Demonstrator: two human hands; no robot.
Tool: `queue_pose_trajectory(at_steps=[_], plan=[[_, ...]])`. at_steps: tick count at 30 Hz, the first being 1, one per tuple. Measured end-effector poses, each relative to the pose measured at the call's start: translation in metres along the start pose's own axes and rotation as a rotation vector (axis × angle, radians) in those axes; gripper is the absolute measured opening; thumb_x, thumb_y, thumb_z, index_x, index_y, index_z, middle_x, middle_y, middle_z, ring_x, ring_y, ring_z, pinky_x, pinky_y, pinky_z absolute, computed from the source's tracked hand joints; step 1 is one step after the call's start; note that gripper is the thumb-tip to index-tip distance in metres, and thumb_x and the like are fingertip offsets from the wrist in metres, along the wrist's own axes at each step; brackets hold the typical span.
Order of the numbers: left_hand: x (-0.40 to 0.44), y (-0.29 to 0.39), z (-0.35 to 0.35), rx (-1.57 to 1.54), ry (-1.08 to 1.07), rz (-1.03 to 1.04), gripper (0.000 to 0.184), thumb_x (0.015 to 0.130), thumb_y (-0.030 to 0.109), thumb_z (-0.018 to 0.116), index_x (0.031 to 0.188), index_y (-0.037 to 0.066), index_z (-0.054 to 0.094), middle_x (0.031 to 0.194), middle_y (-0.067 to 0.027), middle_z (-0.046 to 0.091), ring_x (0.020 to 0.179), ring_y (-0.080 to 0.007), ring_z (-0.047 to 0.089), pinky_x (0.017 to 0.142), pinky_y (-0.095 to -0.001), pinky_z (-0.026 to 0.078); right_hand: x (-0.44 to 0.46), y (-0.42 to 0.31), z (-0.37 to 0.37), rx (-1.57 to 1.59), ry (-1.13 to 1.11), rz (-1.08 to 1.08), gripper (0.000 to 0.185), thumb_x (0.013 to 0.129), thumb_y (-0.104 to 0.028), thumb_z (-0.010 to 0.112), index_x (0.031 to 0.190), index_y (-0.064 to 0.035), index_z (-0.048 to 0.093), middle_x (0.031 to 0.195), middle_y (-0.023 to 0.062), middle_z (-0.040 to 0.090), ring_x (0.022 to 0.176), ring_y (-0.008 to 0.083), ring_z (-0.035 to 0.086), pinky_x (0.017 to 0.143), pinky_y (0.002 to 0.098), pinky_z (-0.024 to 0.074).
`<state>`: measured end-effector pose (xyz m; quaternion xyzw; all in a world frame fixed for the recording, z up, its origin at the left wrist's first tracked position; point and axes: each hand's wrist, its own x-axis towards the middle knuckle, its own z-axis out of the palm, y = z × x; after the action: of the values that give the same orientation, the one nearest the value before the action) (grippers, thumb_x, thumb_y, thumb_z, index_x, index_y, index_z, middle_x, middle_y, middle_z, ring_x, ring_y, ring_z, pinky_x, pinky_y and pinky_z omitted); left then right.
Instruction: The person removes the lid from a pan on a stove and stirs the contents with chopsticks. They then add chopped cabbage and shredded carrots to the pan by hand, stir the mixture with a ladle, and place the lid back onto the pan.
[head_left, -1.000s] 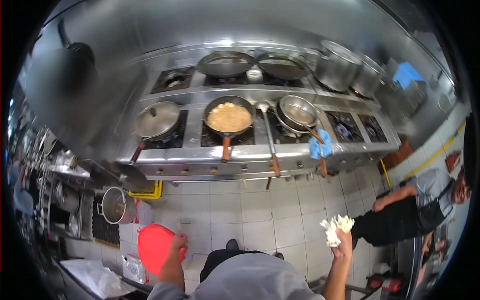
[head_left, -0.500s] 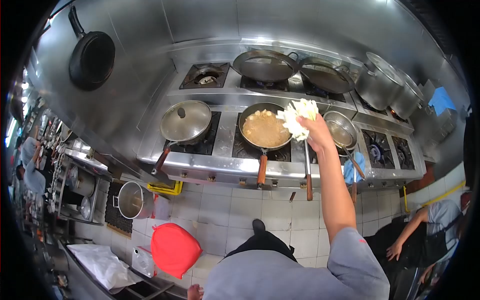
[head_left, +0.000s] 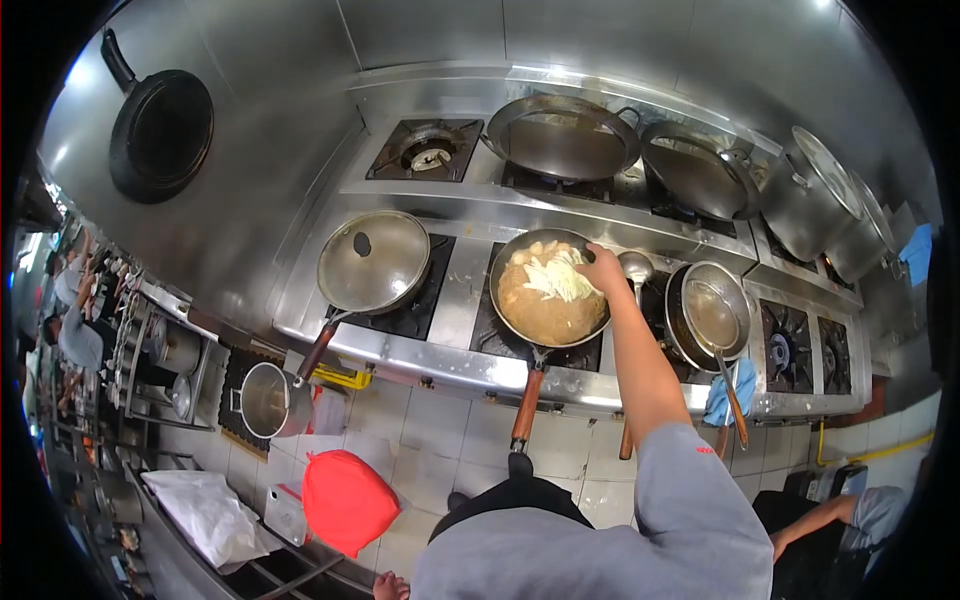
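Note:
My right hand is over the right rim of a frying pan on the front middle burner. Its fingers appear loosened, with no clump of food in them. Pale cut vegetable strips lie in a heap in the pan, close to the fingertips. Around them are brown sauce and light chunks. The pan's wooden handle points toward me. At the bottom edge, my left hand shows only in part, low beside my body, and its grip is unclear.
A lidded pan sits left; a ladle and a strainer lie right. Woks and tall pots stand behind. A red bag and a metal pot are on the floor side. Another person's arm appears right.
My right hand has moved left and down to the pan and let go of the vegetable strips, which now lie in the sauce. The camera view has shifted slightly.

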<state>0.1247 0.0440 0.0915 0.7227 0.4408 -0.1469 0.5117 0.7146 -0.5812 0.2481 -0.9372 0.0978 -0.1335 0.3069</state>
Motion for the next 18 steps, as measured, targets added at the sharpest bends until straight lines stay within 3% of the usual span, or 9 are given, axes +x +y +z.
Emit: queue_pose_trajectory(at_steps=[4, 6, 11, 14, 15, 17, 18], plan=[[0.003, 0.011, 0.003, 0.145, -0.039, -0.005, 0.023, 0.084, 0.022, 0.060, 0.090, -0.001, 0.063, 0.075, -0.0035, 0.062, 0.069, -0.0105, 0.056, 0.065, -0.0244, 0.045, -0.002, 0.012, -0.006, 0.098, 0.025, 0.029, 0.037, 0.068, -0.012, 0.068, 0.103, -0.0030, 0.062, 0.103, 0.0192, 0.061, 0.095, 0.0325, 0.059, 0.081, 0.0365, 0.0466], [0.007, 0.016, 0.008, 0.186, -0.054, -0.007, 0.023, 0.084, 0.021, 0.060, 0.090, -0.001, 0.062, 0.075, -0.0036, 0.062, 0.069, -0.0106, 0.056, 0.065, -0.0244, 0.045, -0.005, 0.011, 0.007, -0.019, -0.002, 0.008, 0.029, 0.069, -0.012, 0.065, 0.098, -0.0077, 0.066, 0.096, 0.0184, 0.063, 0.090, 0.0341, 0.060, 0.081, 0.0369, 0.0469], [0.023, 0.039, 0.013, 0.197, -0.031, 0.056, 0.024, 0.084, 0.021, 0.060, 0.091, -0.002, 0.062, 0.076, -0.0039, 0.063, 0.070, -0.0108, 0.056, 0.066, -0.0244, 0.046, -0.012, 0.010, 0.044, -0.214, -0.153, -0.187, 0.030, 0.072, -0.010, 0.059, 0.101, -0.0111, 0.064, 0.095, 0.0171, 0.056, 0.095, 0.0338, 0.055, 0.079, 0.0420, 0.0470], [0.033, 0.048, 0.013, 0.186, 0.032, 0.128, 0.024, 0.084, 0.021, 0.060, 0.092, -0.002, 0.062, 0.077, -0.0040, 0.063, 0.071, -0.0109, 0.057, 0.066, -0.0244, 0.046, 0.005, 0.017, 0.049, -0.336, 0.135, -0.008, 0.029, 0.076, -0.006, 0.048, 0.100, -0.0113, 0.064, 0.091, 0.0157, 0.055, 0.090, 0.0375, 0.055, 0.077, 0.0443, 0.0474], [0.036, 0.046, 0.013, 0.185, 0.036, 0.127, 0.024, 0.084, 0.021, 0.060, 0.092, -0.002, 0.062, 0.077, -0.0040, 0.063, 0.071, -0.0109, 0.057, 0.066, -0.0244, 0.046, 0.004, 0.013, 0.049, -0.335, 0.067, -0.005, 0.028, 0.076, -0.007, 0.049, 0.099, -0.0107, 0.064, 0.094, 0.0163, 0.055, 0.091, 0.0371, 0.055, 0.077, 0.0444, 0.0474], [0.051, 0.044, 0.014, -0.162, -0.012, 0.057, 0.026, 0.084, 0.021, 0.060, 0.095, -0.002, 0.061, 0.077, -0.0046, 0.063, 0.072, -0.0111, 0.057, 0.067, -0.0254, 0.046, 0.000, 0.004, 0.054, -0.332, 0.004, -0.009, 0.027, 0.076, -0.008, 0.049, 0.099, -0.0102, 0.064, 0.097, 0.0169, 0.054, 0.092, 0.0367, 0.055, 0.078, 0.0445, 0.0474], [0.052, 0.042, 0.016, -0.169, -0.009, 0.059, 0.026, 0.084, 0.021, 0.060, 0.095, -0.002, 0.061, 0.077, -0.0046, 0.063, 0.072, -0.0111, 0.057, 0.067, -0.0254, 0.046, -0.004, 0.003, 0.062, -0.199, -0.031, -0.211, 0.026, 0.077, -0.008, 0.049, 0.098, -0.0095, 0.063, 0.099, 0.0176, 0.054, 0.093, 0.0370, 0.054, 0.079, 0.0442, 0.0472]])
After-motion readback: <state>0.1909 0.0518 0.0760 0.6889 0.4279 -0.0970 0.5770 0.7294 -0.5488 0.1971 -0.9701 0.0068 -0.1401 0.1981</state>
